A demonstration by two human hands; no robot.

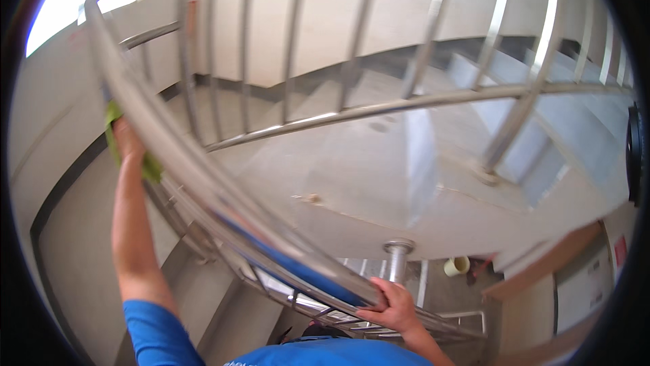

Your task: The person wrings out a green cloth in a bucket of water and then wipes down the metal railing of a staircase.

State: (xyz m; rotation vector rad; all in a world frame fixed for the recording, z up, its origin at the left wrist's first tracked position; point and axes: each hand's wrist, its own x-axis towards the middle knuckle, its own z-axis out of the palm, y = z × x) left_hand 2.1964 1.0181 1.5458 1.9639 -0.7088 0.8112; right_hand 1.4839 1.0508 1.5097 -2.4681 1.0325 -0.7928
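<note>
A polished metal stair handrail (228,188) runs diagonally from the upper left to the lower right. My left hand (127,140) reaches down on the rail's far left side and holds a green cloth (152,167) close against the railing; part of that hand is hidden by the cloth and the rail. At the lower right, my right hand (393,305) grips the handrail, fingers wrapped over it. Blue from my shirt is reflected in the metal between the two hands.
Stairs (203,284) descend at the lower left. Beyond the railing, metal balusters (360,31) stand along another flight (467,97). Far below on the floor is a pale bucket (456,266) beside a reddish item. A wall curves at the left.
</note>
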